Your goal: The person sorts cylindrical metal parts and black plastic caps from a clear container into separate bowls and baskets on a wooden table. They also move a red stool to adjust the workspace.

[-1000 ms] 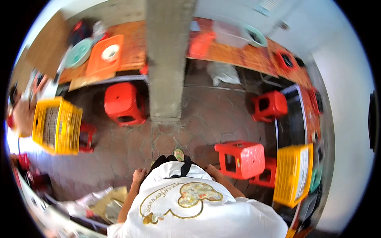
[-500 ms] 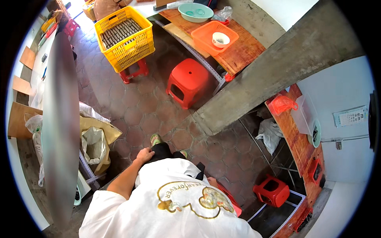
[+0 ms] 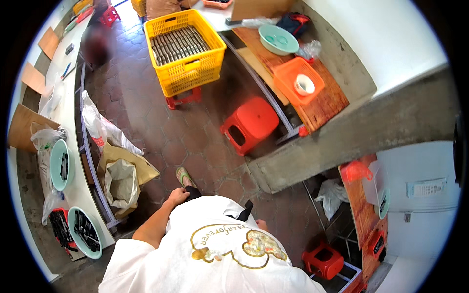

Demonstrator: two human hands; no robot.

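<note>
My left hand (image 3: pixel 178 195) hangs at the front of my left thigh, against the dark trousers (image 3: pixel 193 191). Its fingers are curled in, and no object shows in them. Of my right hand (image 3: pixel 262 224) only a small part shows beside the white shirt (image 3: pixel 229 254); its fingers are hidden. Nearest to the left hand is an open brown paper sack (image 3: pixel 122 183) with a pale lining, standing on the floor. My left foot in a green sandal (image 3: pixel 183 177) is on the tiles ahead.
Ahead, a yellow crate (image 3: pixel 190 73) of metal rods rests on a red stool (image 3: pixel 183 97). Another red stool (image 3: pixel 251 124) stands by a wooden table (image 3: pixel 332 102). Bowls (image 3: pixel 97 246) of dark parts line the white left bench (image 3: pixel 78 180). A concrete beam (image 3: pixel 351 136) runs at right.
The view has shifted; the crate and stool now appear farther right and lower. A blurred grey upright shape at left is gone, revealing the bench bowls. My left hand stays by the thigh.
</note>
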